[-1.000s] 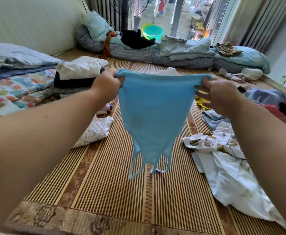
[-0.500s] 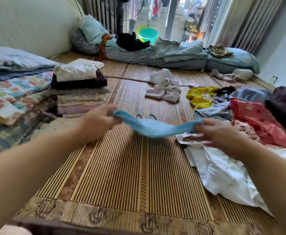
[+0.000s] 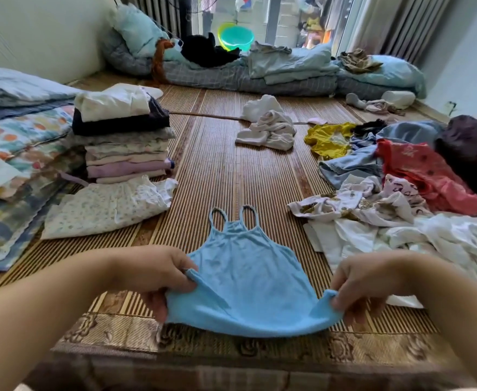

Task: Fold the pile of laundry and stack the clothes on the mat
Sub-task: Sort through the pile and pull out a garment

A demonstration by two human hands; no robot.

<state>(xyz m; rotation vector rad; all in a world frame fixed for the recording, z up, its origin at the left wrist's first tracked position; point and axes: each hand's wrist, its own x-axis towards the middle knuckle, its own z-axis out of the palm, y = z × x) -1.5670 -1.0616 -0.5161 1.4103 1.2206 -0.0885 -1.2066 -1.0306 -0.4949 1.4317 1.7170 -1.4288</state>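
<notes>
A light blue strappy top (image 3: 245, 280) lies spread on the bamboo mat (image 3: 220, 170), straps pointing away from me. My left hand (image 3: 158, 275) pinches its near left hem corner. My right hand (image 3: 364, 283) pinches the near right corner. A tall stack of folded clothes (image 3: 124, 136) stands at the left of the mat, with a folded floral garment (image 3: 110, 204) lying in front of it. The unfolded pile (image 3: 395, 193) of white, red, blue and yellow clothes spreads along the right side.
A crumpled white garment (image 3: 268, 128) lies mid-mat. Patterned quilts and bedding (image 3: 14, 142) border the left. A mattress with blankets and a black item (image 3: 259, 69) runs along the far side. A green basin (image 3: 235, 38) stands by the door.
The blue top was held up hanging, then swung flat and lowered. It now lies spread on the mat close to me, hem still held at both corners.
</notes>
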